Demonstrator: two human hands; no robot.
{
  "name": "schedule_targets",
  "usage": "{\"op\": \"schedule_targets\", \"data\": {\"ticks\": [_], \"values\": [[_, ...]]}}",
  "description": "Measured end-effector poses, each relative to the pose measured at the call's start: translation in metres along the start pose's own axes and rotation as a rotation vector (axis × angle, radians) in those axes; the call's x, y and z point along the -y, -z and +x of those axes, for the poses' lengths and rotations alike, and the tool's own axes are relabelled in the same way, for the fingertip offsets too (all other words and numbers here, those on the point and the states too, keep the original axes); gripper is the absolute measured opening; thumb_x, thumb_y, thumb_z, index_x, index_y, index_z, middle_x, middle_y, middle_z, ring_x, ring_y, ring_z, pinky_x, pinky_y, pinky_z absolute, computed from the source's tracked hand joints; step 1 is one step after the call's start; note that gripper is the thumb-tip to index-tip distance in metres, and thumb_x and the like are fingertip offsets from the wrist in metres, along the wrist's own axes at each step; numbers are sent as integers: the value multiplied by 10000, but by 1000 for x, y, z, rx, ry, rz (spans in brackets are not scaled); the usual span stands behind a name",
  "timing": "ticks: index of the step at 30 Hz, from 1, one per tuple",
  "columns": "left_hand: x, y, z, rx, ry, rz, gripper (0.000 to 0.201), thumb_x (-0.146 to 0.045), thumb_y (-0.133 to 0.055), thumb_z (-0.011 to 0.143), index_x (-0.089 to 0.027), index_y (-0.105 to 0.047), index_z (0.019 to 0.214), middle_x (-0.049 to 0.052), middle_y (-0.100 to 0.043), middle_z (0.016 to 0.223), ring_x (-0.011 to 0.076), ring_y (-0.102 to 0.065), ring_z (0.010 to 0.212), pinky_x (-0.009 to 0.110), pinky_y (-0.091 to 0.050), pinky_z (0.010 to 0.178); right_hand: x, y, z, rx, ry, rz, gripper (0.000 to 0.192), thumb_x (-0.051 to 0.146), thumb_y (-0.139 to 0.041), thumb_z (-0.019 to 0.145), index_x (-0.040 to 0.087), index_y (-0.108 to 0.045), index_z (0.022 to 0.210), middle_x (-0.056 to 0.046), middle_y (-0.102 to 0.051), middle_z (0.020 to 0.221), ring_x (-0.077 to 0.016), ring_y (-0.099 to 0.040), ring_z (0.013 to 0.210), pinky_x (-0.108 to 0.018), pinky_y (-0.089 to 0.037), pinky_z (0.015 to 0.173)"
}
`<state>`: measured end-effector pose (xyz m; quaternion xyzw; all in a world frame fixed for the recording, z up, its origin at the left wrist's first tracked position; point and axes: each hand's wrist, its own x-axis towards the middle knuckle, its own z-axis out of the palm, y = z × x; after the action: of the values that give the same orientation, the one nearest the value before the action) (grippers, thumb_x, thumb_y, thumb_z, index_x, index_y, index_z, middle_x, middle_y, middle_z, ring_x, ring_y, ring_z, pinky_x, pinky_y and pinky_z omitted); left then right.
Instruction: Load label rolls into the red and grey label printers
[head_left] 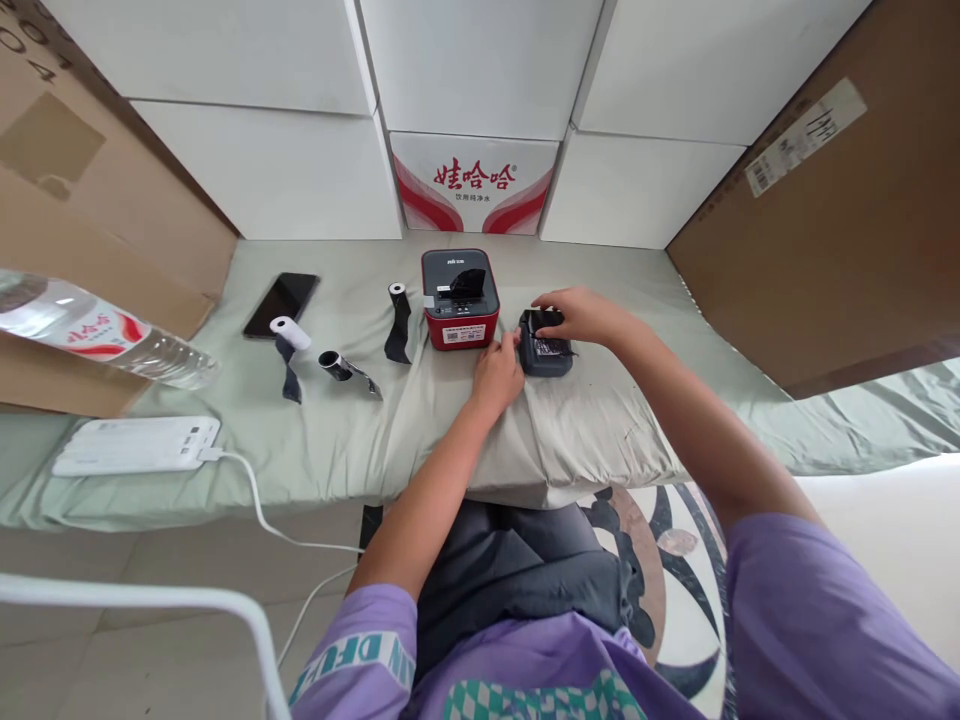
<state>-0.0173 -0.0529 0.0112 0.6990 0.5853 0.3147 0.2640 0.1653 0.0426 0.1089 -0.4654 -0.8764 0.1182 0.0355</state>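
Observation:
A small black portable printer (549,362) sits on the cloth in front of me, with a dark strip of paper lying over its front. My right hand (581,316) reaches over it from the right, thumb and fingers closed on its top part. On the other side, my left hand (498,380) has curled fingers, their tips against the printer's left edge. What exactly lies under the right fingertips is hidden. Just left of it stands a red and black desktop printer (459,335), with a dark piece of paper sticking out of its top slot.
Partly unrolled paper rolls, one upright (398,318), one white (291,332) and one dark (334,366), lie to the left. Beyond are a phone (283,305), a water bottle (105,330) and a cabled power bank (139,445). Cardboard boxes (832,220) flank both sides; white boxes (476,185) stand behind.

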Motion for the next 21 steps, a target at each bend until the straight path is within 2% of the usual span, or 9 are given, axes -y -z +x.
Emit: {"op": "schedule_targets", "data": {"ticks": [3,7,11,13,14,15,18,21], "values": [[-1,0,-1,-3,2,-14,664,19,-507,843,-199,-505,1471,143,-668,1491,343,-589,1371,484,-439,1166,6,12,-1,0,35,-77,367,324,-674,951,240,-781,1291,-86,-808,1216,-304,-714,1101,-379,-518,937],[-2,0,-1,-18,-3,-36,675,21,-516,831,-212,-514,1465,134,-670,1490,343,-590,1366,480,-435,1177,2,13,2,-126,-45,-68,372,306,-507,1038,212,-787,1264,-100,-805,1207,-309,-706,1107,-401,-498,960],[-3,0,-3,-13,-4,-9,643,18,-500,854,-188,-512,1463,149,-658,1498,347,-596,1344,485,-445,1164,0,4,2,-331,-150,-65,387,327,-492,1046,178,-746,1298,-152,-757,1278,-345,-668,1179,-436,-505,967],[-3,0,-4,-14,1,4,616,10,-499,868,-175,-517,1456,156,-658,1489,340,-601,1336,479,-450,1160,1,1,-1,-440,-154,-95,368,321,-527,1026,165,-741,1282,-173,-725,1307,-354,-637,1230,-435,-509,961],[-3,0,-5,-18,3,6,606,6,-501,872,-172,-521,1451,158,-662,1479,336,-602,1336,473,-453,1158,1,0,-3,-438,-132,-109,344,312,-548,1013,169,-753,1248,-169,-726,1282,-347,-638,1221,-424,-512,945],[-4,0,-6,-22,6,6,600,4,-504,874,-171,-526,1448,159,-667,1468,332,-602,1339,467,-454,1158,1,-1,-4,-391,-102,-121,310,299,-568,996,178,-773,1195,-157,-736,1233,-333,-652,1181,-409,-516,919],[-4,-1,-6,-25,15,3,606,5,-509,872,-170,-530,1452,161,-678,1445,326,-606,1336,459,-455,1158,-3,-5,0,-110,-64,-147,202,240,-658,916,207,-826,1024,-121,-756,1112,-294,-693,1028,-377,-515,839],[-5,-1,-6,-26,27,-7,605,7,-507,873,-174,-538,1450,159,-677,1451,324,-609,1338,449,-456,1154,-5,-15,13,56,-157,-182,174,211,-797,797,218,-846,964,-131,-768,1104,-331,-701,1023,-402,-516,836]]}}
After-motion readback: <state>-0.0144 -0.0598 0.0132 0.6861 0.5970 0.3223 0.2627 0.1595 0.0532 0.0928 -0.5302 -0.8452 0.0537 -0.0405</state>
